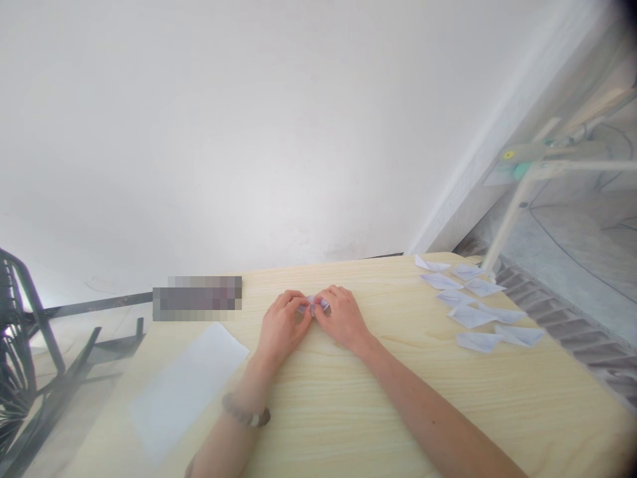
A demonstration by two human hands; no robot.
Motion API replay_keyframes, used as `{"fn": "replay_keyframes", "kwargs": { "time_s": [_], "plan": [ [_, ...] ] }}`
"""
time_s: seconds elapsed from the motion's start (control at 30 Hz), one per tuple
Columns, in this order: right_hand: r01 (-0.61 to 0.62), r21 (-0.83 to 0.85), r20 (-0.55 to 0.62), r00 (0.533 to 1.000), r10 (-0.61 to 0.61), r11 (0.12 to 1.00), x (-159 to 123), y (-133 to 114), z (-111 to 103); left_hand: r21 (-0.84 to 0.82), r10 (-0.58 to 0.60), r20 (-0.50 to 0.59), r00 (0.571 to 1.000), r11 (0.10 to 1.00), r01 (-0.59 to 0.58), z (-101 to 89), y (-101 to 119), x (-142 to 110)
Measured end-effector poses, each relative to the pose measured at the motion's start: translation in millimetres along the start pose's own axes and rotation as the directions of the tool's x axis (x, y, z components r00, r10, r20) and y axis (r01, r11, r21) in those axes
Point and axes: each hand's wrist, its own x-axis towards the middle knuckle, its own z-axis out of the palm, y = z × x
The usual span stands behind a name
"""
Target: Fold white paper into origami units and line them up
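My left hand point(287, 323) and right hand point(340, 317) pinch a small, whitish, creased paper piece point(312, 303) between fingertips.

A tabletop point(428, 398) of pale, wood-look grain, smooth with a soft sheen — on it, folded pieces point(472, 315) of matt white paper, creased, and a flat, smooth white paper sheet point(192, 385). Behind, a matt, mostly smooth white wall point(249, 133) — a bracelet point(246, 410) shows dark, rounded beads.
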Motion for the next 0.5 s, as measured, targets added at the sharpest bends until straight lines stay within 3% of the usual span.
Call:
{"fn": "replay_keyframes", "kwargs": {
  "time_s": [0.5],
  "plan": [
    [0.038, 0.019, 0.011, 0.999, -0.038, 0.999, 0.6, 4.1, 2.3, 0.009, -0.043, -0.021, 0.999, 0.999, 0.043, 0.4, -0.4, 0.1]
  ]
}}
